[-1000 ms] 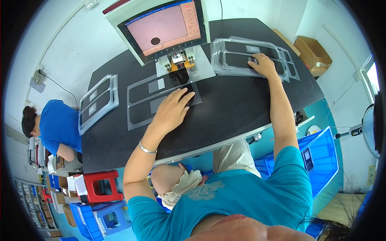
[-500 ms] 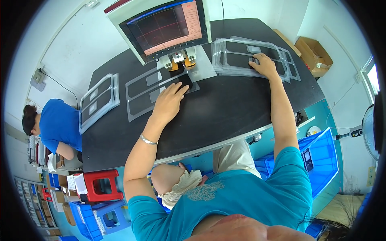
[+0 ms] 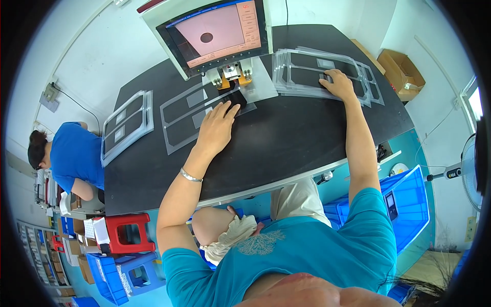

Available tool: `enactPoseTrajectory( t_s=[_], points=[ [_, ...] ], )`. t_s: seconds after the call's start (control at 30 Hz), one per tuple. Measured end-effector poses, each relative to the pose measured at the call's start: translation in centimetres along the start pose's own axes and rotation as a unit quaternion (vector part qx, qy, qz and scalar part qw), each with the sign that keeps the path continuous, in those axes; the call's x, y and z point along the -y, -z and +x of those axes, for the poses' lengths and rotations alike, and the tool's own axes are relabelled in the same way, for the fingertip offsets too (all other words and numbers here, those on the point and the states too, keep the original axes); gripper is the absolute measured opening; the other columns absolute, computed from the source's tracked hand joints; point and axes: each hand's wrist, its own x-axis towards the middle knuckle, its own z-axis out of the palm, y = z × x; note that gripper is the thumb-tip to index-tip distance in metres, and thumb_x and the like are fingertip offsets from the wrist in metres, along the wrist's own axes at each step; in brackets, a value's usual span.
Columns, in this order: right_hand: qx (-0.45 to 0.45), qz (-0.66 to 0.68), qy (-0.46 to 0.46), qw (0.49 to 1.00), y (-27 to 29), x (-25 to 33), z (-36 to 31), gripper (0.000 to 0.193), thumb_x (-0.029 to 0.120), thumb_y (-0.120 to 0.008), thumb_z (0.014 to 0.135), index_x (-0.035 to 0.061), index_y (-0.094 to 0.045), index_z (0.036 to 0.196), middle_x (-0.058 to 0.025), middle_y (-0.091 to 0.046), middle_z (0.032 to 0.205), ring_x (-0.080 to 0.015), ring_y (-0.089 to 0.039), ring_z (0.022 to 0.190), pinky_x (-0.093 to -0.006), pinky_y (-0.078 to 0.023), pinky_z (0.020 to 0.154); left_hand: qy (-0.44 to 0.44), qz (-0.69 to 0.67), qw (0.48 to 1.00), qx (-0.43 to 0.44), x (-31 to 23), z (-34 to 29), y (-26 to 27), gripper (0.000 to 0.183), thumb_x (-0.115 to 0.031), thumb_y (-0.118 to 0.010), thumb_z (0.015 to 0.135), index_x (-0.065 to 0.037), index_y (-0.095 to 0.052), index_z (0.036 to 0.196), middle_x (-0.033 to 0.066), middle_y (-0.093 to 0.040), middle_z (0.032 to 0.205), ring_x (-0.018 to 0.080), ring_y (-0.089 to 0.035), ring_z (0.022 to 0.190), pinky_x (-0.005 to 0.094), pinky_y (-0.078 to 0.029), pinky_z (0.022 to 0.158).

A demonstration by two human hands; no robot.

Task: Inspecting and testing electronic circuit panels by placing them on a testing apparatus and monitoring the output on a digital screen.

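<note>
Clear plastic sheet (image 3: 190,114) lies on the surface (image 3: 286,138), its long axis slanting rightward toward the machine (image 3: 230,78). It extends leftward from the nearer left hand (image 3: 217,128), fingers slightly spread over it; whether the right hand (image 3: 339,86), on the stack (image 3: 307,68), pinches, I cannot tell.

Two hands, the left hand (image 3: 215,128) and the right hand (image 3: 338,85), are seen at one black table (image 3: 286,138). It bears one monitor (image 3: 212,33) at its rear, one lone sheet (image 3: 184,117) mid-table and two stacks too overlapped to count: the left stack (image 3: 149,112) and the right stack (image 3: 280,69). By the table's left end: one co-worker (image 3: 76,153), one red stool (image 3: 112,236), one blue stool (image 3: 153,268). Off its right: one fan (image 3: 471,174), one carton (image 3: 401,69).
</note>
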Motion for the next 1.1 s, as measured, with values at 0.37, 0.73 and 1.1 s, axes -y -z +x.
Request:
enactPoseTrajectory(
  t_s=[0.37,0.73,1.1],
  points=[
    [0.004,0.012,-0.003,1.000,-0.8,-1.0,0.4,0.051,0.048,-0.067,0.084,0.0149,-0.067,0.123,-0.0072,-0.062,0.131,-0.0293,-0.056,0.123,-0.0496,-0.044,0.101,0.062,-0.054,0.997,-0.016,1.8,-0.1,0.9,0.033,-0.009,-0.060,0.091,-0.019,-0.067,0.122,0.0035,-0.066,0.122,0.0266,-0.064,0.109,0.0384,-0.055,0.087],
    [0.002,0.015,-0.008,1.000,-0.9,-1.1,0.4,0.050,0.046,-0.068,0.083,0.0154,-0.067,0.123,-0.0074,-0.061,0.132,-0.0284,-0.056,0.124,-0.0494,-0.043,0.101,0.061,-0.025,0.998,-0.024,4.1,2.0,-2.3,0.060,0.013,-0.050,0.080,-0.011,-0.056,0.135,0.0096,-0.055,0.139,0.0298,-0.053,0.127,0.0388,-0.048,0.103],
    [-0.129,0.180,0.085,0.971,-0.6,2.4,0.3,0.036,0.025,-0.073,0.085,0.0084,-0.069,0.116,-0.0136,-0.066,0.120,-0.0294,-0.062,0.114,-0.0383,-0.050,0.096,0.080,0.047,0.994,-0.048,4.8,1.6,-3.1,0.054,0.009,-0.052,0.082,-0.008,-0.056,0.133,0.0149,-0.054,0.139,0.0326,-0.050,0.130,0.0417,-0.042,0.108]
  ],
)
